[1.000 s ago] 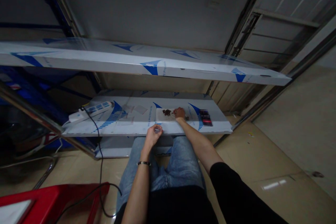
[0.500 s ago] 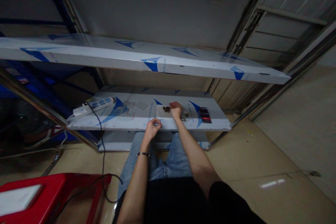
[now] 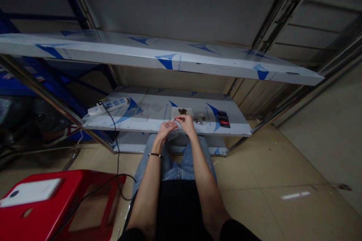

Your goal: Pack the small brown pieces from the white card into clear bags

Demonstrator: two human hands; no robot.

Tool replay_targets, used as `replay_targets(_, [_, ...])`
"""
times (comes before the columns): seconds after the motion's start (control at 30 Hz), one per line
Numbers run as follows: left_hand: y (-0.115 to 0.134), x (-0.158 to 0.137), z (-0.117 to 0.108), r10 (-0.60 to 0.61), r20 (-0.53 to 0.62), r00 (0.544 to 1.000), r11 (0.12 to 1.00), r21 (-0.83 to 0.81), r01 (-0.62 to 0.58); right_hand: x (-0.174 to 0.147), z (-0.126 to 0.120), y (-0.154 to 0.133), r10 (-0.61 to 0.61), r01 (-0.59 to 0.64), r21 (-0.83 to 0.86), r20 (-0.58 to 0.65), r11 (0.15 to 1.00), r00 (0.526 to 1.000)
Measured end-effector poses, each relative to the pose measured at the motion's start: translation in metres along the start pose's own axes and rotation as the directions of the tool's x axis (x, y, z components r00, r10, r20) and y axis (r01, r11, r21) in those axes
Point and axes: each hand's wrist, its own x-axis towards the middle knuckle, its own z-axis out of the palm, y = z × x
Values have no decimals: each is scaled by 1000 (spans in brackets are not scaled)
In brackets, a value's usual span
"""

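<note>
Above the front edge of the middle shelf (image 3: 147, 122), my left hand (image 3: 166, 129) and my right hand (image 3: 186, 123) meet at the fingertips. Both are closed in a pinch; what lies between the fingers is too small to make out. Just beyond my right hand is a heap of small dark brown pieces (image 3: 183, 111) on a pale square sheet or tray (image 3: 174, 112), partly covered by my fingers. A few small items in what looks like a clear bag (image 3: 200, 119) lie to the right of my right hand.
A power strip (image 3: 109, 106) lies at the shelf's left end, its black cable (image 3: 117, 150) hanging down. A blurred-out dark and red object (image 3: 224, 119) sits at the right. An upper shelf (image 3: 186, 60) spans overhead. A red stool (image 3: 70, 188) carries a white phone-like device (image 3: 34, 192).
My right hand has come back from the brown heap to my left hand, and their fingertips now meet. The view has shifted slightly.
</note>
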Motion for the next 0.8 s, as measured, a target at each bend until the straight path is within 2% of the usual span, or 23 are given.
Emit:
replay_targets(0.13, [6, -1, 4, 11, 68, 998, 999, -54, -8, 2, -6, -15, -85, 89, -26, 110, 996, 990])
replay_targets(0.23, [9, -1, 5, 40, 77, 996, 999, -7, -40, 1, -8, -24, -115, 131, -91, 166, 987, 979])
replay_targets(0.43, [17, 0, 7, 67, 99, 993, 983, 161, -83, 0, -16, -27, -108, 148, -204, 195, 968, 975])
replay_targets(0.53, [21, -1, 9, 97, 123, 988, 962, 244, -125, -1, -17, -25, -94, 137, -204, 206, 969, 974])
replay_targets(0.67, [21, 1, 9, 119, 147, 982, 949, 275, -156, -2, -15, -23, -88, 130, -187, 216, 974, 972])
replay_targets(0.8, [15, 3, 7, 136, 119, 984, 941, 294, -165, -3, -13, -21, -91, 137, -262, 180, 955, 979])
